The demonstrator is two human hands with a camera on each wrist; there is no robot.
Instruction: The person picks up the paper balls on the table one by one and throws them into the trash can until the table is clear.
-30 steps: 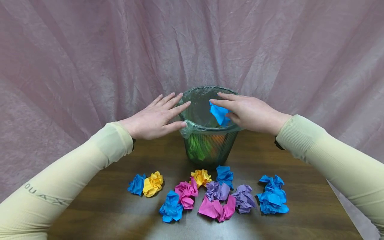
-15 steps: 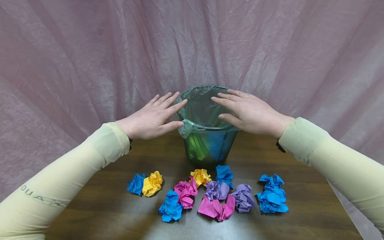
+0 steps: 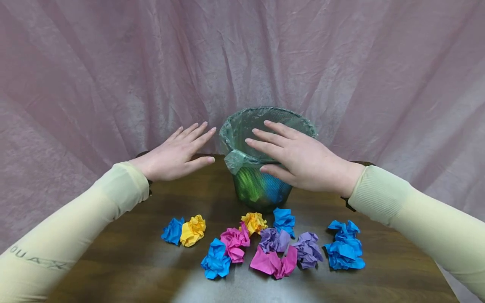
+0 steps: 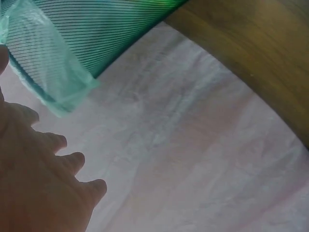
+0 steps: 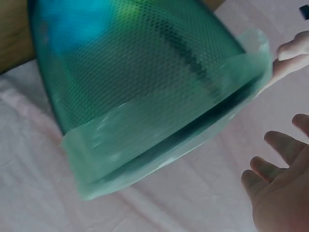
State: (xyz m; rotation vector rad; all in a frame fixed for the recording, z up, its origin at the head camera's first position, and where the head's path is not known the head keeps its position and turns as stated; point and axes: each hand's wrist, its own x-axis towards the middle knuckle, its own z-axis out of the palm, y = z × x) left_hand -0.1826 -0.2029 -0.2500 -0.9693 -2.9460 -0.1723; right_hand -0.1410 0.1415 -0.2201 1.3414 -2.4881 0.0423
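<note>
A dark mesh wastebasket [image 3: 261, 202] stands upright on the table, its rim draped with a thin green plastic liner [image 3: 235, 161]. Blue and green shapes show through its mesh. Left of the rim, my left hand [image 3: 175, 155] hovers with straight, spread fingers and holds nothing. My right hand [image 3: 301, 160] is also bare, fingers extended, overlapping the basket's mouth and front right side in the head view. The right wrist view shows the lined rim [image 5: 169, 140] beside that hand's fingertips [image 5: 277, 145]. In the left wrist view, the liner's loose flap [image 4: 53, 72] hangs near the left fingers.
Crumpled paper balls lie in front of the basket: a blue ball [image 3: 173, 230] and a yellow ball [image 3: 193, 230] at left, several pink, purple, blue and yellow ones mid-table, and blue paper [image 3: 345, 252] at right. A pink curtain [image 3: 242, 54] hangs behind the wooden table [image 3: 125, 252].
The blue paper at my right hand dropped into the basket. Since then my left hand has drawn left from the rim, and my right hand has shifted left and nearer, across the basket's front.
</note>
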